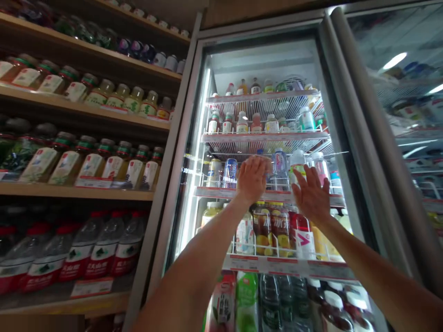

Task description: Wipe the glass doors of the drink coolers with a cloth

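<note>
My left hand [254,177] is raised before the third shelf of a lit drinks fridge [266,192], next to a blue can [230,173]. Its fingers are bent together, and a pale pinkish patch shows at their tips; what it is I cannot make out. To the right, my right hand [312,196] is open with spread fingers and holds nothing. It is nearest a clear bottle with a pink label [320,168] and, lower down, a red bottle with a white V label [303,237]. Whether either hand touches glass I cannot tell.
Wooden shelves [79,188] on the left carry rows of juice bottles [93,163] and red-capped water bottles [110,244]. A metal door frame [367,124] stands at the right, beside another reflective glass door [411,92]. Dark bottles [272,299] and cartons [247,299] fill the lower fridge.
</note>
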